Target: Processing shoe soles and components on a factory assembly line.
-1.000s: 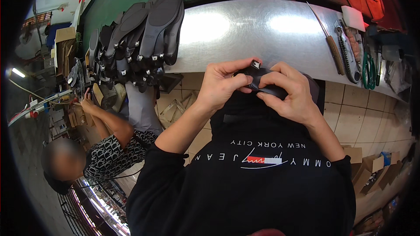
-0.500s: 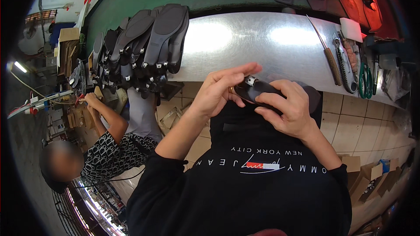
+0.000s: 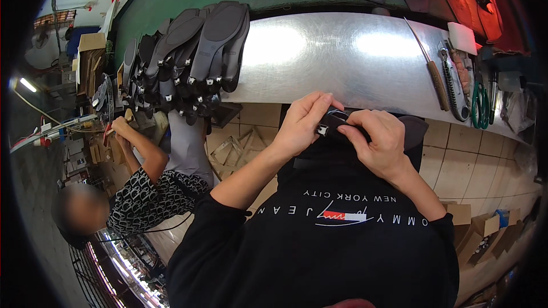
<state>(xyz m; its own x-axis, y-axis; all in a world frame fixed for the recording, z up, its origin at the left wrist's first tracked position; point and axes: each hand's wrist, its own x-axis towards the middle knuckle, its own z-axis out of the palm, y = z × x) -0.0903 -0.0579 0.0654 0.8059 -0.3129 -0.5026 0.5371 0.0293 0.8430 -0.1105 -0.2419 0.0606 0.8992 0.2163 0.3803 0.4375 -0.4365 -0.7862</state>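
- One dark shoe piece [image 3: 335, 120] is held beside the metal table's [image 3: 337, 45] near edge.
- Left hand [image 3: 303, 122]: thumb and fingers pinch its end, beside a silver tab [image 3: 323, 131].
- Right hand [image 3: 378, 138]: fingers grasp it farther along.
- Similar dark pieces [image 3: 220, 37] lie heaped leftward.

This is a workshop. Dark-grey footwear soles [image 3: 222, 34] are piled left; a brown-handled pointed metal tool [image 3: 438, 85] lies right on a silver metal desk [image 3: 331, 60].

Wearer's two hands [image 3: 305, 124] [image 3: 381, 138], one held sole [image 3: 337, 120]
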